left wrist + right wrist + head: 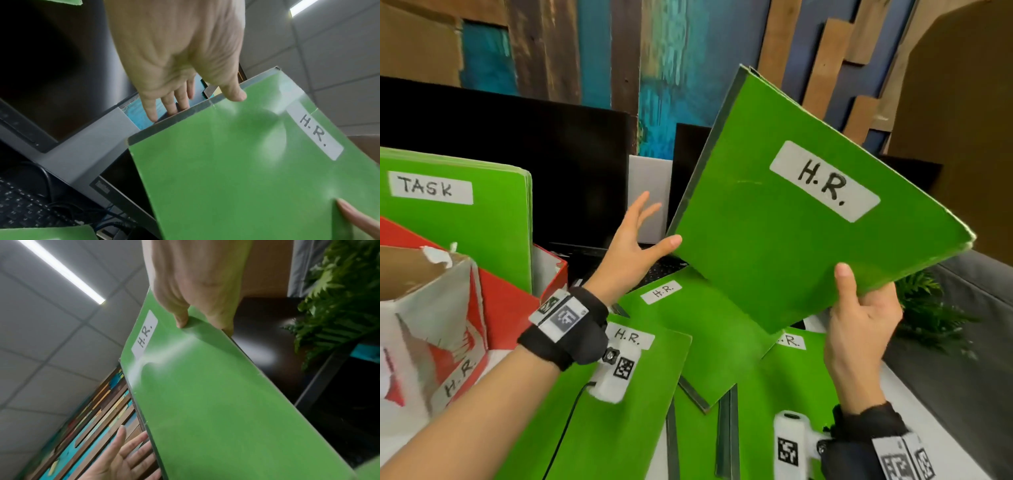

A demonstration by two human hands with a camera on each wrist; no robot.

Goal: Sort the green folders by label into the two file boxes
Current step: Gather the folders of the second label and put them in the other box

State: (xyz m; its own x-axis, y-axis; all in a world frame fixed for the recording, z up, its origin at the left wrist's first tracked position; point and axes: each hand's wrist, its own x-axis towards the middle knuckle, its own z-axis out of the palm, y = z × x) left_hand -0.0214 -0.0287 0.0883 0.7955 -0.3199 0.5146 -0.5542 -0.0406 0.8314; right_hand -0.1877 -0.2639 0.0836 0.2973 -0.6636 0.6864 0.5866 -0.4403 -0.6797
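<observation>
My right hand (859, 308) pinches the lower edge of a green folder (791, 246) labelled H.R. and holds it tilted in the air, thumb on its front (183, 321). My left hand (637, 240) is spread at the folder's grey spine (185, 112). Its thumb (236, 94) touches the front and its straight fingers lie behind. Three more H.R. folders (705, 325) lie overlapped on the table below. At the left, a red box (510, 301) holds upright folders, the front one labelled TASK (465, 222). A white and red box (448, 342) marked H.R. stands nearer, at the lower left.
Two black monitors (534, 154) stand behind the folders. A dark keyboard (20, 207) with cables lies under them. A green plant (928, 308) and a grey partition (962, 359) are on the right, and a wooden slat wall is behind.
</observation>
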